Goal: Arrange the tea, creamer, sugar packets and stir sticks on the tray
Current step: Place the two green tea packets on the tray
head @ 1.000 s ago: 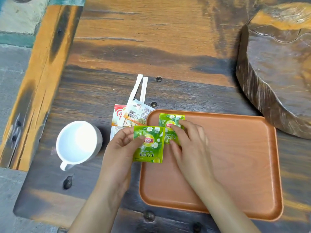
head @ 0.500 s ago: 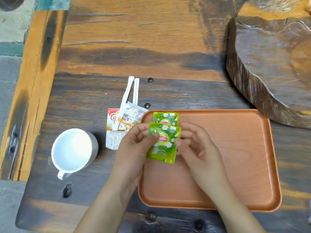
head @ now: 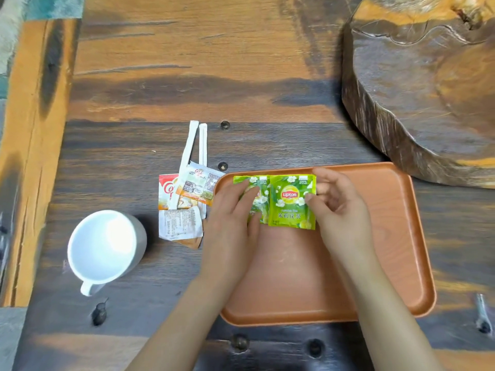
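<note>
Two green tea packets lie side by side at the far left corner of the orange tray (head: 380,236). My right hand (head: 337,210) pinches the right edge of the right tea packet (head: 290,202). My left hand (head: 233,210) rests with its fingers flat on the left tea packet (head: 254,191), partly covering it. On the table left of the tray sit the creamer and sugar packets (head: 187,199) in a loose pile, with two white wrapped stir sticks (head: 195,145) lying across and behind them.
A white mug (head: 104,247) stands on the dark wooden table at the left, handle toward me. A thick wooden slab (head: 428,89) rises at the back right, close to the tray's far right corner.
The second tea packet, held over the tray's left edge a second ago, has moved right and now lies beside the first one. Both hands shifted right with it.
</note>
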The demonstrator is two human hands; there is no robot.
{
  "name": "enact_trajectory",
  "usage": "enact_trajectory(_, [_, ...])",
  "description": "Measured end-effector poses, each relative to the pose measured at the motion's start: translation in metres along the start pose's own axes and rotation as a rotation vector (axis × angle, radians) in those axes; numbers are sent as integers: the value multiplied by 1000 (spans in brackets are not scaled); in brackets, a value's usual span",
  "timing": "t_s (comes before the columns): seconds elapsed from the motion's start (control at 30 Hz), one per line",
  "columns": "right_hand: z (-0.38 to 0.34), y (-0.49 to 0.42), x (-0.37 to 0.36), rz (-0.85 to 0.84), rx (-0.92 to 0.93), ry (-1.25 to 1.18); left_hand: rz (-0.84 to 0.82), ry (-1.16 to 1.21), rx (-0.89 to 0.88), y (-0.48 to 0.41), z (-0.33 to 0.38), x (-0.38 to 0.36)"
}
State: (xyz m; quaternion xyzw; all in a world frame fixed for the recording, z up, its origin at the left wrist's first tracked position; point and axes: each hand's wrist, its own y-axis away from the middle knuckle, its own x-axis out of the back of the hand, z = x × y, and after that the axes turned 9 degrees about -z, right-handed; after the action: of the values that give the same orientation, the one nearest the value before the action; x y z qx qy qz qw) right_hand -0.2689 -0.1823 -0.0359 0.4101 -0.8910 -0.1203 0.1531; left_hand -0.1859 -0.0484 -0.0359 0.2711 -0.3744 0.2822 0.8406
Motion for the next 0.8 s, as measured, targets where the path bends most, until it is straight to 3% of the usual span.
enact_trajectory(0.13, [2, -5, -4, -45, 30, 437, -27, -113, -27, -4, -2, -6])
enact_trajectory(0.23, [5, 5, -3, 11, 136, 752, -14, -130, -36, -3, -4, -8])
enact_trajectory(0.47, [11, 9, -13, -223, 206, 905, -18, -121, -36, -2, -6, -10])
enact_trajectory(0.8, [12, 6, -7, -248, 230, 953, -11, -117, -22, -2, -5, -10])
